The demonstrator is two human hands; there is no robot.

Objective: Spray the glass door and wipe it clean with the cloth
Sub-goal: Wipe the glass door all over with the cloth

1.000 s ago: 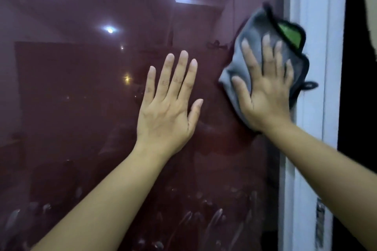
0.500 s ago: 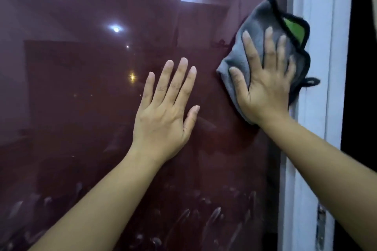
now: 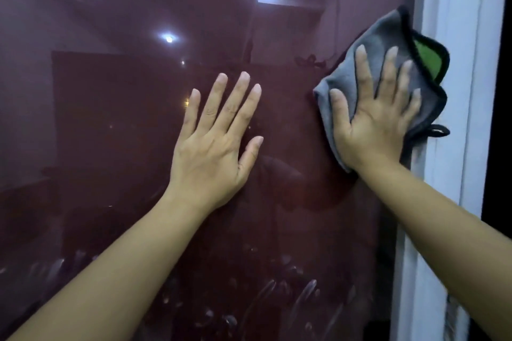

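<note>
Two flat hands, plush cloth [image 3: 368, 55] (grey), glossy glass [image 3: 110, 133]

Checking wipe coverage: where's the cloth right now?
Head view, upper right: the grey cloth lies flat on the glass door under the right hand, its edge reaching the white door frame, with the left hand beside it.

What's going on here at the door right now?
A person is wiping the glass door. The right hand presses a folded grey cloth flat against the glass near the white frame, fingers spread. The left hand lies flat and open on the pane beside it. Smears show low on the glass. No spray bottle is in view.
</note>
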